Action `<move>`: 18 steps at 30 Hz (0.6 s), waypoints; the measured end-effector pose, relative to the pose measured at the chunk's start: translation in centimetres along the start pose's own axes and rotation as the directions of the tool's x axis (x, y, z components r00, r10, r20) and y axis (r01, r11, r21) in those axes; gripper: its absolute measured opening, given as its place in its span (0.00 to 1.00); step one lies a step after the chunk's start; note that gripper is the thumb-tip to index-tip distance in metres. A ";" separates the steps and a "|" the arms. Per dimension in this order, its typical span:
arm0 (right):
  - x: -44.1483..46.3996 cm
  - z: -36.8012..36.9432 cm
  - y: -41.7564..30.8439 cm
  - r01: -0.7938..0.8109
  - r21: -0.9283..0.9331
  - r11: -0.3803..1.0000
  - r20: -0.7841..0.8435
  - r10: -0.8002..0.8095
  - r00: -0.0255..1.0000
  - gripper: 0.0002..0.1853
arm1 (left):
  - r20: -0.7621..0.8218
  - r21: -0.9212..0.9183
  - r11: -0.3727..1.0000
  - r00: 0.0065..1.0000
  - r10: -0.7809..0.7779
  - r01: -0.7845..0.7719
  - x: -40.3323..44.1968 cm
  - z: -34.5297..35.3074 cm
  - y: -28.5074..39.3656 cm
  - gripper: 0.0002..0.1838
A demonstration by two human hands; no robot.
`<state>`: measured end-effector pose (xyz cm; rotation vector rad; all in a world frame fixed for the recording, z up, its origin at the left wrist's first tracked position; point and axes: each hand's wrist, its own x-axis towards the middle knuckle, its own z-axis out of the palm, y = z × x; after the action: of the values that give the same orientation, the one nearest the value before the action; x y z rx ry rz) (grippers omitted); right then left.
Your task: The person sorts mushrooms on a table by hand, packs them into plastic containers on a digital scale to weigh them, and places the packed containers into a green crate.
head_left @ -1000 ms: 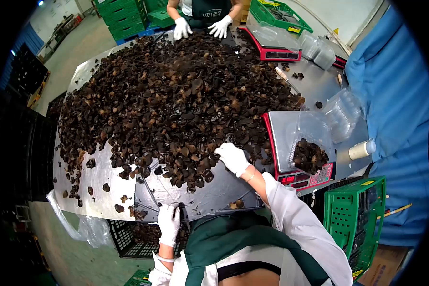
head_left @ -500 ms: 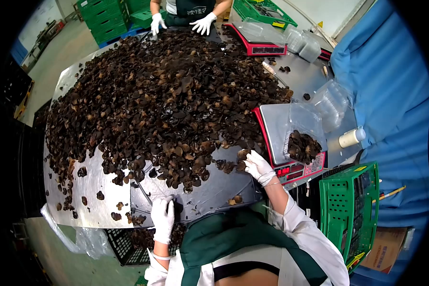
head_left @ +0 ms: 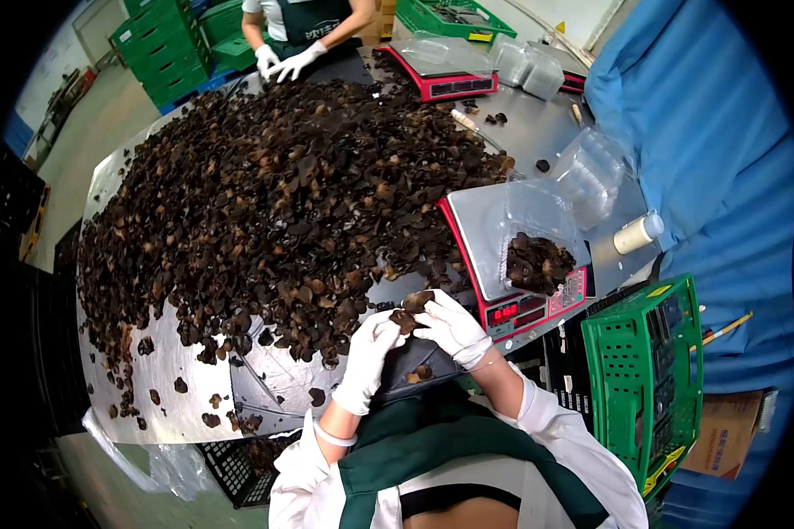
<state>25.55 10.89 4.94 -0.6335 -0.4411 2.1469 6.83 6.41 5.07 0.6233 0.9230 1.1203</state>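
Brown-black fungus pieces (head_left: 406,319) are held between my two white-gloved hands, over the near edge of the table. My right hand (head_left: 450,328) is closed on one piece, and my left hand (head_left: 372,351) pinches the lower left part of the same small bunch. Beyond them spreads a large heap of dark fungus (head_left: 273,194). To the right, a red scale (head_left: 481,234) carries an open clear plastic box (head_left: 538,207) partly filled with fungus (head_left: 538,263); its display is lit red.
Across the table (head_left: 185,366) a co-worker's gloved hands (head_left: 287,64) rest by the heap. A second scale (head_left: 445,66), clear boxes (head_left: 591,176) and a white bottle (head_left: 637,233) stand right. Green crates (head_left: 631,379) are at the near right, a black crate (head_left: 247,472) below.
My left hand has moved up and right to meet my right hand, which has come left with fungus. The co-worker's hands have drawn together. The whole view has shifted.
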 end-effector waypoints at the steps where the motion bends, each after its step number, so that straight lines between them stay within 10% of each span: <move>1: -0.5 0.9 -1.0 0.018 -0.062 0.998 -0.026 -0.020 0.999 0.16 | 0.009 -0.146 0.987 0.998 -0.060 0.061 0.1 -0.2 -0.3 0.15; 12: -5.9 3.5 -9.8 0.250 -0.543 0.802 -0.237 -0.431 0.871 0.10 | 0.276 -0.566 0.773 0.949 -0.149 0.286 2.5 4.0 -0.8 0.23; 18: -10.9 -0.6 -18.9 0.081 -0.995 0.060 -0.006 -0.837 0.547 0.09 | 0.120 -0.359 0.924 0.988 -0.093 0.131 1.9 6.5 -0.3 0.10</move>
<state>43.42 13.37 17.22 -1.5198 -1.3983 0.5557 12.85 8.24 7.50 0.3120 0.6305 1.1113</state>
